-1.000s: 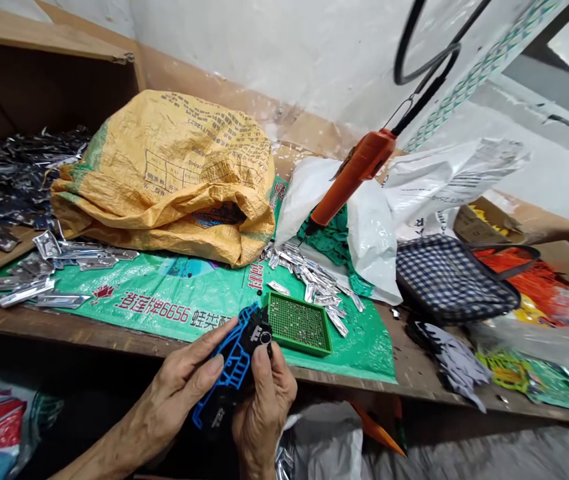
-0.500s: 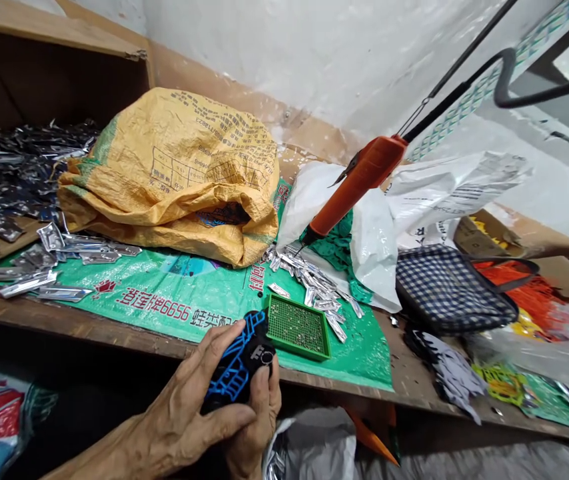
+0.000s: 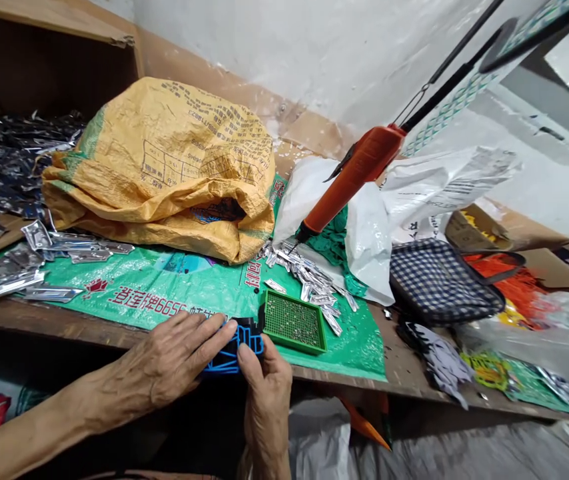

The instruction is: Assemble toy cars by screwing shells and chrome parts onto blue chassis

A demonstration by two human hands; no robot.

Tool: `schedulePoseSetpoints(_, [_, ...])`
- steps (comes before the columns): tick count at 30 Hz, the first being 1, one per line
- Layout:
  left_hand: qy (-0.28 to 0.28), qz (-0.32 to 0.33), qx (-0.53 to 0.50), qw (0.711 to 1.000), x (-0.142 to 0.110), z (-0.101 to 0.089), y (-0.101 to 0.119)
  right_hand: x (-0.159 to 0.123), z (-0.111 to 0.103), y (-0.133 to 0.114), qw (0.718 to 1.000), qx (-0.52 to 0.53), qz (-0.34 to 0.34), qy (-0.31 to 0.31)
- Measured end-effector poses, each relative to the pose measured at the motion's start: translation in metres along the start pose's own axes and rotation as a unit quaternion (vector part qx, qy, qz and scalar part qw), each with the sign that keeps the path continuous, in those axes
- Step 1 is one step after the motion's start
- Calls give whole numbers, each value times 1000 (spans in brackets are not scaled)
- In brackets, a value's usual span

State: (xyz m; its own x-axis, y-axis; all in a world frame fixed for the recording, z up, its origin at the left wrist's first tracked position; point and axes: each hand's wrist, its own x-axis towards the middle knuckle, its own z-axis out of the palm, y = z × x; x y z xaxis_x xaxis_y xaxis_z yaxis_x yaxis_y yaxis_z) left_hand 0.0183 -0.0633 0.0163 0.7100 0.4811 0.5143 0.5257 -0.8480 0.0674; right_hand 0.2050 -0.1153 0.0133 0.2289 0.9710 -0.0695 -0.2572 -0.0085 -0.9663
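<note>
Between my two hands is a black-and-blue plastic part (image 3: 224, 358) with raised blue lines on its side, held at the table's front edge. My left hand (image 3: 167, 360) lies over its left end, fingers closed round it. The right end is pinched by my right hand (image 3: 267, 387), with the thumb on the blue-lined face. Just beyond my right fingers stands a green tray (image 3: 294, 323) of tiny metal pieces, probably screws. An orange electric screwdriver (image 3: 352, 180) hangs tip down above a pile of shiny silver strips (image 3: 314, 283).
A yellow woven sack (image 3: 164, 167) lies open toward me, with blue-and-black parts inside. More silver pieces (image 3: 9, 167) fill a cardboard box at left. White bags (image 3: 369, 247), a checked pouch (image 3: 439, 280) and orange pieces (image 3: 502, 283) occupy the right side.
The part has turned in my hands, so its blue-lined side now faces me and its black round end is out of sight. My left hand has shifted left; my right thumb has moved up.
</note>
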Motion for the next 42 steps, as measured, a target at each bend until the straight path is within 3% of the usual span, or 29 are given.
schedulePoseSetpoints(6, [-15, 22, 13, 1000, 0, 1, -7, -4, 5, 5, 1000, -10, 4, 27])
schedulePoseSetpoints(13, [-7, 26, -24, 999, 8, -1, -14, 6, 18, 5, 994, 68, 40, 70])
schedulePoseSetpoints(20, [-83, 19, -53, 995, 12, -9, -16, 7, 17, -3, 996, 58, 64, 31])
schedulePoseSetpoints(24, [-100, 18, -35, 994, 12, -10, -15, 6, 20, -5, 994, 82, 68, 39])
schedulePoseSetpoints(29, [-51, 23, -47, 997, 12, -2, -16, 7, 26, -3, 988, 115, 70, 68])
schedulePoseSetpoints(34, [-33, -1, -64, 997, 14, 1, -19, 12, 31, -3, 988, 125, 62, 61])
schedulePoseSetpoints(39, [5, -2, -72, 997, 21, 3, -45, 18, 32, -6, 997, 26, 17, 70])
schedulePoseSetpoints(42, [-11, -22, -58, 998, 26, 11, -64, 20, 21, -11, 993, -32, -15, 111])
